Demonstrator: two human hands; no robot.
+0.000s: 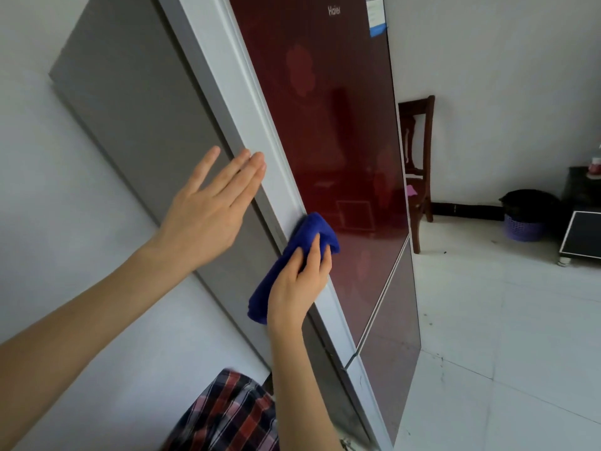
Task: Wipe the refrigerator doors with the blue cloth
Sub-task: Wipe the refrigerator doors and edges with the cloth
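white walls (504,76) and pale floor tiles (504,320) surround the red refrigerator door (341,125). at its white left edge, the right hand (300,284) grips the blue cloth (292,262); the left hand (211,209) lies flat, fingers spread. a purple basket (523,227) holds a black bag (527,201).

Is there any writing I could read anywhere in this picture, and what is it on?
"Haier": pale brand lettering near the top of the dark red refrigerator door.
Sticker at the door's top right corner: printed text, too small and blurred to read.
Nothing else shows writing.
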